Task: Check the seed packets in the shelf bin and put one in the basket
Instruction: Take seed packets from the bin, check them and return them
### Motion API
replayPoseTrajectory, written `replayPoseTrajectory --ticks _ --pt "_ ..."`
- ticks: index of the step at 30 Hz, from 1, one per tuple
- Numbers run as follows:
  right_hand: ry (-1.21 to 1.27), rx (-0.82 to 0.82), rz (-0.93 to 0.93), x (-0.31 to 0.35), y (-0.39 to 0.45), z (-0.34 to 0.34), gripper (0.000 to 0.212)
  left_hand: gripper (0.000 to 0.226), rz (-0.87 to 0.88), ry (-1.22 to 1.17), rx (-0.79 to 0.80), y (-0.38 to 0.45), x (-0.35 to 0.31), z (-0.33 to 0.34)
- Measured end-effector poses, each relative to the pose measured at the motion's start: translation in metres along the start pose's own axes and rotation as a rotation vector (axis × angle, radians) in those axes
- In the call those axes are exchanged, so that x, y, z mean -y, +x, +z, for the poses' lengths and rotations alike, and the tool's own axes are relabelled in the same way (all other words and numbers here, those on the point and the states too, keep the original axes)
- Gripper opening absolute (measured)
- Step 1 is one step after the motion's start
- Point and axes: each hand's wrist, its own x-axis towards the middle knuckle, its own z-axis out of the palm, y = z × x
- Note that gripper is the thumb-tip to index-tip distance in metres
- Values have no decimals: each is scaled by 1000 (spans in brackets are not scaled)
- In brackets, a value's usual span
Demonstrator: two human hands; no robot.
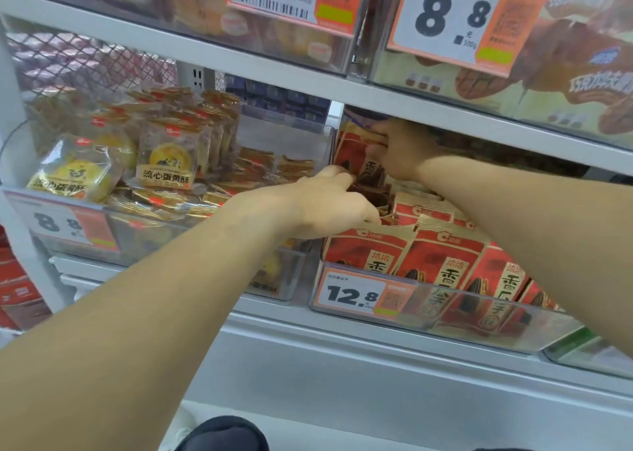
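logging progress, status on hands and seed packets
Both hands in the seed bin: right hand pinching a raised rear packet, left hand resting on the packets. Basket not in view. Shelf edge close overhead.

The only way into the seed-packet bin (462, 327) is the narrow slot between its clear front wall and the upper shelf edge (479, 117) hanging low over its back half. Both forearms already cross that slot, and the right hand (400, 149) sits close under the shelf at the rear. Upright seed packets (445, 265) crowd the front, a clear divider wall (322, 142) closes off the left side, and the pastry bin (144, 231) sits just beyond it.
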Motion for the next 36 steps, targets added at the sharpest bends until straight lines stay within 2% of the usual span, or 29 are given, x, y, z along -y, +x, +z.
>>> replayPoseTrajectory --ticks 6,10,12,15,18,20,22,25,27,31,36 --pt "-71 63 -51 3 6 10 38 95 -4 -53 -18 4 5 -3" --pt "-82 120 -93 2 5 10 29 73 48 -42 -179 10 5 -3" --pt "-42 174 -107 2 2 8 24 61 100 -115 -269 15 3 -3" --pt "1 256 -99 6 -1 4 22 63 116 -210 -228 23 0 -2" --pt "43 320 -37 5 -2 -1 23 53 99 -172 -184 32 3 2" --pt "272 264 16 1 -3 -1 20 52 96 -139 -196 35 7 1" --pt "509 73 71 -2 -6 3 19 56 86 -65 -198 37 9 -1" --pt "449 -232 124 -7 2 7 28 52 89 -40 -193 39 10 -3" --pt "371 -237 159 -9 8 5 30 50 87 -32 -191 40 11 -2" --pt "216 -90 136 -16 13 5 29 50 87 -9 -201 40 11 -1" --pt "233 -116 92 -17 6 7 8 53 72 16 -220 41 11 1"
